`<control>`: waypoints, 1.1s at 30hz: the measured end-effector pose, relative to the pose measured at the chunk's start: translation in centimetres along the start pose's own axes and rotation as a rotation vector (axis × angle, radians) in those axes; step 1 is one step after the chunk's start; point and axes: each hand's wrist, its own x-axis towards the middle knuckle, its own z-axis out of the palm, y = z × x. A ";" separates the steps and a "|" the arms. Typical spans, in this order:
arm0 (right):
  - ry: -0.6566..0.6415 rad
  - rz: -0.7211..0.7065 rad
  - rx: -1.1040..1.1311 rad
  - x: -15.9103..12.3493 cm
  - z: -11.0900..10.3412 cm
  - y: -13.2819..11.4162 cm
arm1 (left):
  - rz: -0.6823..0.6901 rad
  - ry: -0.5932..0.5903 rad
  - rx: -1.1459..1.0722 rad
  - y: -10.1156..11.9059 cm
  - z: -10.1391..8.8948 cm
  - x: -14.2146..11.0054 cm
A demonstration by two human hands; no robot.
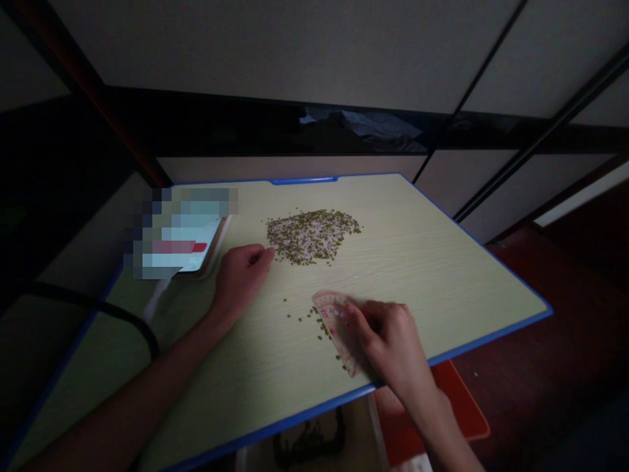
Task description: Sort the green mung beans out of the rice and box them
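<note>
A pile of small green beans (314, 236), mixed with pale grains, lies spread on the light table (417, 249). At the pile's near left edge rests my left hand (243, 272), its fingers curled closed; whether anything is inside them is hidden. My right hand (388, 337) grips a clear, pinkish protractor (339, 324) near the front edge of the table. Along the protractor's left side lie several loose green beans (322, 326), apart from the pile.
A tablet-like device (196, 242), partly blurred out, stands on the table's left side. A dark cable (122, 311) curves in at the left. Below the front edge sits an open container (314, 439) beside a red item (455, 406). Cabinet panels (275, 52) rise behind the table.
</note>
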 end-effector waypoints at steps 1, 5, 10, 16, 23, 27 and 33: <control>-0.005 -0.007 0.010 -0.1 0.2 -0.1 | 0.004 0.003 0.000 -0.1 0.0 0.0; -0.081 -0.009 0.162 0.4 0.2 -0.1 | 0.012 0.010 0.002 -0.1 0.2 0.0; -0.209 -0.173 0.276 4.1 -2.0 0.4 | 0.013 0.026 -0.002 0.0 0.1 -0.1; -0.520 -0.460 0.426 9.9 -2.2 -0.5 | 0.026 0.039 -0.001 -0.1 0.2 -0.1; -0.538 -0.581 0.345 11.7 1.2 -1.9 | 0.022 0.060 -0.015 0.0 0.2 0.0; -0.551 -0.637 0.335 10.7 1.7 -2.2 | 0.018 0.062 -0.017 0.1 0.2 -0.1; -0.650 -0.683 0.332 8.5 1.4 -2.4 | 0.023 0.052 -0.027 0.2 0.2 -0.2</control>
